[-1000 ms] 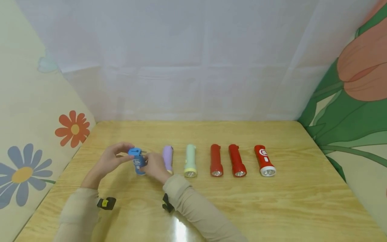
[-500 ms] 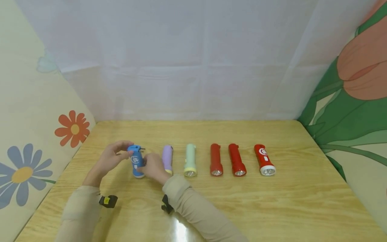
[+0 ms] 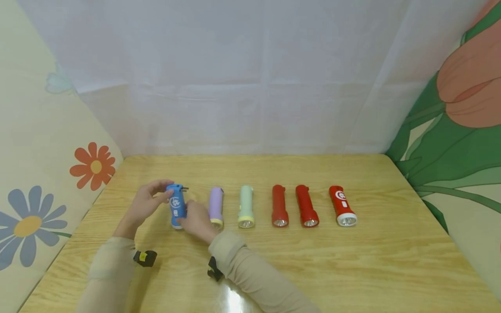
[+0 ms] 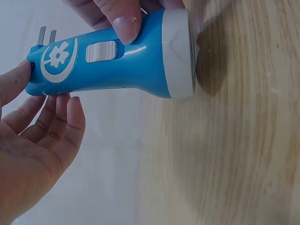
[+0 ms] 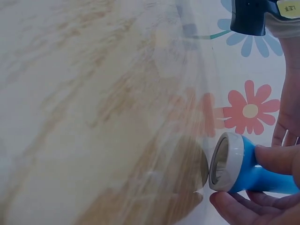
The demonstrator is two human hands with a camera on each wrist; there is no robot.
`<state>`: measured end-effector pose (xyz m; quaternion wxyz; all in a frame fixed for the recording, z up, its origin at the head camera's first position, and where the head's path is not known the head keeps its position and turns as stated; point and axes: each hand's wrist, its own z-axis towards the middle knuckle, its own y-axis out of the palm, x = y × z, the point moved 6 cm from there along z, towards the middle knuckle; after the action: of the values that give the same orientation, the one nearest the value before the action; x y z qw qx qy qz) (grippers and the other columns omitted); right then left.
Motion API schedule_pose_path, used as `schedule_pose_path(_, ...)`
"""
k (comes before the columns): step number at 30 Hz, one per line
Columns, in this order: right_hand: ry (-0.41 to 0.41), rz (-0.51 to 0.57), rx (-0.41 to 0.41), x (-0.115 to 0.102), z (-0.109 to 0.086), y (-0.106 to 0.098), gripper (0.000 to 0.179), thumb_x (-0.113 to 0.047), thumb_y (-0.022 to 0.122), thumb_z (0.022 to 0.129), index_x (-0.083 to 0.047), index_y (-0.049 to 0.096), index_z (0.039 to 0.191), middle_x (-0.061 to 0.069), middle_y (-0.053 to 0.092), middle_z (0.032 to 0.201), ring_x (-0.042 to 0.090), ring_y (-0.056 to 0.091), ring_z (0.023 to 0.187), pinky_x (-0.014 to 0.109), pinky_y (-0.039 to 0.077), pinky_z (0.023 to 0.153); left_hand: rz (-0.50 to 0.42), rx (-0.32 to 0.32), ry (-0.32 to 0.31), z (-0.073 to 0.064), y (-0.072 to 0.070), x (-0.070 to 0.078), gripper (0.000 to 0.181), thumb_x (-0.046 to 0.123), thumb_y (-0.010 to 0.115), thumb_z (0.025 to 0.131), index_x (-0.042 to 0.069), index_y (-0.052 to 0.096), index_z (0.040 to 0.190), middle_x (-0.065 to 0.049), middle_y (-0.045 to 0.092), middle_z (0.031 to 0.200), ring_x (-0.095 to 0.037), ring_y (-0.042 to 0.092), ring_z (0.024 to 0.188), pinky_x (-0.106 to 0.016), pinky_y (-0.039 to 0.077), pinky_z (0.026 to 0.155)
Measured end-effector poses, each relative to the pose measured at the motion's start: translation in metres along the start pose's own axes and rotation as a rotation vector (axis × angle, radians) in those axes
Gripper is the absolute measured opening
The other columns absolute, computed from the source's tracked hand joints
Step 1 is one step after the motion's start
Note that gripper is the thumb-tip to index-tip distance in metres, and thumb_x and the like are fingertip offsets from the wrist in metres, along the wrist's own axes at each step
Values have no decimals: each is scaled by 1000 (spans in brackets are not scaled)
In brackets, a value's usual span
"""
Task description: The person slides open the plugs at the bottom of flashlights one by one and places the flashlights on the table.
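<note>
A blue flashlight [image 3: 178, 204] with a white rim, a white switch and a white flower print stands nearly upright, lens end down, just over the table. Two metal plug prongs [image 4: 47, 35] stick out near its tail end. My left hand [image 3: 146, 203] holds the tail end, thumb on one side and fingers curved behind. My right hand [image 3: 198, 221] pinches the lens end from the right; in the left wrist view its thumb [image 4: 125, 28] presses beside the switch. The right wrist view shows the lens [image 5: 219, 161] close to the tabletop, contact unclear.
To the right lie a purple flashlight [image 3: 216, 206], a mint green one [image 3: 246, 204], two plain red ones, the left [image 3: 279, 202] and the right [image 3: 305, 204], and a red-and-white one [image 3: 340, 202]. A white cloth [image 3: 254, 87] hangs behind the wooden table [image 3: 352, 269].
The blue flashlight has tilted, so its printed front and switch now face the head camera more. Both hands keep their hold and have shifted only slightly. The other flashlights lie as before.
</note>
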<state>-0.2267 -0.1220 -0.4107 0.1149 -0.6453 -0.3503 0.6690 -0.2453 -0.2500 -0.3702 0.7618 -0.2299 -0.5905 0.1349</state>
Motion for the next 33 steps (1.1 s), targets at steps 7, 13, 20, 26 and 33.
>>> schedule_pose_path(7, -3, -59, 14, 0, 0, 1, 39, -16, 73, 76, -2, 55, 107, 6, 62, 90, 15, 60, 80, 21, 49, 67, 3, 19, -43, 3, 2, -4, 38, 18, 53, 93, -8, 49, 120, -22, 56, 106, -3, 52, 88, -23, 49, 71)
schedule_pose_path(13, -10, -88, 30, 0, 0, 1, 40, -18, 74, 75, -2, 54, 106, 5, 60, 87, 14, 58, 76, 20, 47, 65, 0, 34, -61, 5, 4, -7, 39, 20, 52, 93, -8, 49, 120, -20, 55, 106, -5, 51, 89, -22, 48, 71)
schedule_pose_path(20, -17, -69, 39, 0, -2, 2, 39, -20, 73, 77, -2, 55, 107, 5, 60, 86, 13, 57, 76, 22, 46, 67, -17, 68, -88, 9, 5, -11, 36, 21, 52, 93, -7, 51, 116, -14, 55, 100, -7, 51, 86, -21, 49, 68)
schedule_pose_path(26, -25, -53, 42, 0, -4, 3, 40, -20, 70, 79, -2, 55, 111, 6, 62, 91, 14, 58, 80, 22, 47, 70, -12, 80, -129, 11, 6, -13, 40, 23, 52, 93, -9, 49, 118, -15, 55, 102, -8, 51, 85, -21, 50, 67)
schedule_pose_path(33, -55, -48, 53, -2, -7, 2, 41, -19, 70, 79, 1, 54, 110, 7, 62, 89, 14, 59, 76, 20, 48, 65, -29, 73, -161, 12, 9, -19, 41, 23, 50, 94, -9, 48, 119, -21, 53, 107, -6, 52, 82, -22, 51, 68)
